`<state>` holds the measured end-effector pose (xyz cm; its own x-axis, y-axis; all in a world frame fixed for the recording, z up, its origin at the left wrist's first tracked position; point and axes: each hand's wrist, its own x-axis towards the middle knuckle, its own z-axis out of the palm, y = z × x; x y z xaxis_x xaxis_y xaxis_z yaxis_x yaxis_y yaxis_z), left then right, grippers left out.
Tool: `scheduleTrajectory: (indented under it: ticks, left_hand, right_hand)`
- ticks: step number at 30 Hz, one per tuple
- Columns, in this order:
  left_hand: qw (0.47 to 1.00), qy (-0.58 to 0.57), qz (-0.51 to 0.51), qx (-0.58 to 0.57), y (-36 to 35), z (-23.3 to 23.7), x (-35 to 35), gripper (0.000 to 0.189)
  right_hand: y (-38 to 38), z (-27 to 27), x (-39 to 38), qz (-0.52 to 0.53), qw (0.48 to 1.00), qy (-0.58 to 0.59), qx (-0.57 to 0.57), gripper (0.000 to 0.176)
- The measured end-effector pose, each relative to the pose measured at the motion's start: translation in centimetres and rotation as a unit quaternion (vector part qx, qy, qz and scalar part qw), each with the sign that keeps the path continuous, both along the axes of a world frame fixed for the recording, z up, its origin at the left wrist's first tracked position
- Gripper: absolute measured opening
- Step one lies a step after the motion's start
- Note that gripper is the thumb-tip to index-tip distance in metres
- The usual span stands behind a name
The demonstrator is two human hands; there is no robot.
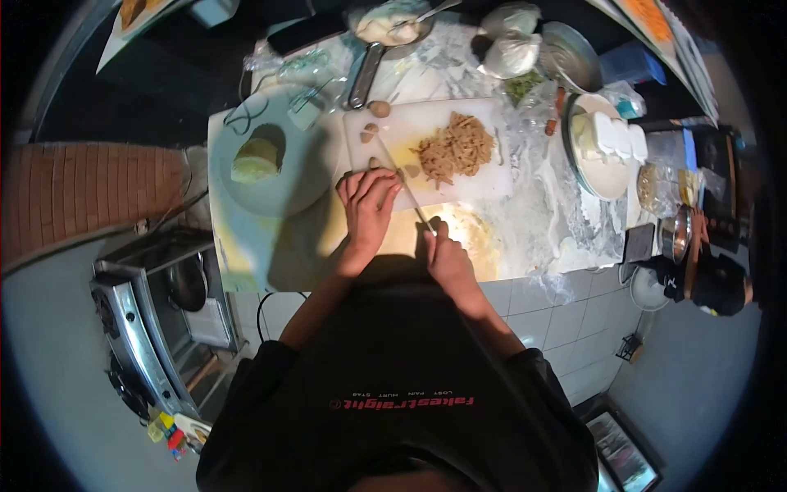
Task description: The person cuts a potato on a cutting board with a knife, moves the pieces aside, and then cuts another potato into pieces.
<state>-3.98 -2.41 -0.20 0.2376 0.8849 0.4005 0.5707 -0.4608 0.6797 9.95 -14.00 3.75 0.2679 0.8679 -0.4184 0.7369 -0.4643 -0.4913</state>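
Note:
My right hand point(451, 258) is closed around the handle of a knife point(414, 197), whose long thin blade slants up and left across the white cutting board point(484, 194). My left hand point(370, 201) presses its curled fingers onto the board's near left part, beside the blade; what lies under them is hidden. Just right of the blade is a small brown slice point(411, 170). A heap of chopped brown food point(459, 148) covers the board's right half. Further brown pieces point(369, 133) lie at the upper left, and a round brown lump point(379, 108) sits at the far edge.
On the left, a large round plate point(238, 193) bears a pale green cut vegetable point(256, 160). A pan point(369, 74) with a dark handle stands behind the board. To the right are a plate with white blocks point(615, 135), a metal bowl point(574, 53) and plastic bags point(512, 53).

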Motion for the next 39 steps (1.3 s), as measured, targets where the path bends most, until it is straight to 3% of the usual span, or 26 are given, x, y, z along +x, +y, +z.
scheduleTrajectory:
  ticks: [2,7,12,22,27,31,39]
  left_hand:
    - [0.999,0.027,0.013,-0.014,0.0,0.3,0.1,0.013]
    - [0.998,0.055,0.007,0.006,-0.2,0.5,0.3,0.026]
    - [0.999,0.024,-0.006,0.027,-0.1,-0.1,0.3,0.024]
    - [0.999,0.036,-0.007,0.040,0.5,-0.3,0.5,0.019]
    - [0.998,0.053,0.019,0.035,0.4,-0.7,0.6,0.019]
    - [0.998,0.033,0.015,0.044,0.5,-0.3,0.6,0.018]
    - [1.000,0.017,0.009,0.023,0.4,-0.1,0.0,0.018]
  right_hand:
    - [-0.3,-0.2,0.4,0.002,0.998,0.034,0.048,0.034]
    - [0.3,1.3,1.0,-0.017,0.994,0.106,0.035,0.039]
    - [0.1,-0.4,2.5,-0.001,0.984,0.169,0.053,0.045]
    - [-0.7,0.3,2.0,0.019,0.995,0.091,0.035,0.041]
    - [-1.5,1.1,2.5,0.019,0.993,0.105,0.051,0.040]
    - [-1.8,3.9,3.0,0.019,0.996,0.089,-0.017,0.040]
    - [-2.3,3.6,3.1,0.034,0.993,0.111,-0.032,0.037]
